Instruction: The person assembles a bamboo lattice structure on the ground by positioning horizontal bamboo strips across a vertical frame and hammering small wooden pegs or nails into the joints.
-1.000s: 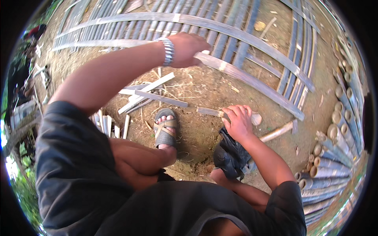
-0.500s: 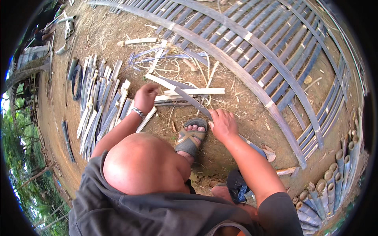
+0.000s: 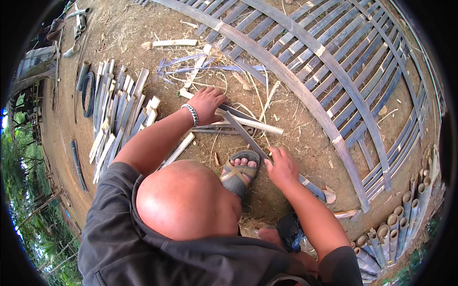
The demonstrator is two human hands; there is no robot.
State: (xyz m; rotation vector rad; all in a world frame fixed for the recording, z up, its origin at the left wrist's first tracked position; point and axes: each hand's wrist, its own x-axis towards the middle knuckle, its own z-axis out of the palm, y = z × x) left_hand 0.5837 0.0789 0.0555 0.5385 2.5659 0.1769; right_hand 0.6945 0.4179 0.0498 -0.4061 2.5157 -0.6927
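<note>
Right hand [image 3: 284, 168] nearer, closed on near end of dark flat blade [image 3: 246, 136]; long axis slants forward-left, far tip near left hand [image 3: 208, 106]. That one's curled over pale strip [image 3: 262, 127] on ground [image 3: 296, 119]; can't tell if gripping.

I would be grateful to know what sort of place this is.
Probably an outdoor bamboo-working yard: a slatted frame lies on bare earth, split strips are piled at left, and cut poles lie together at lower right.
</note>
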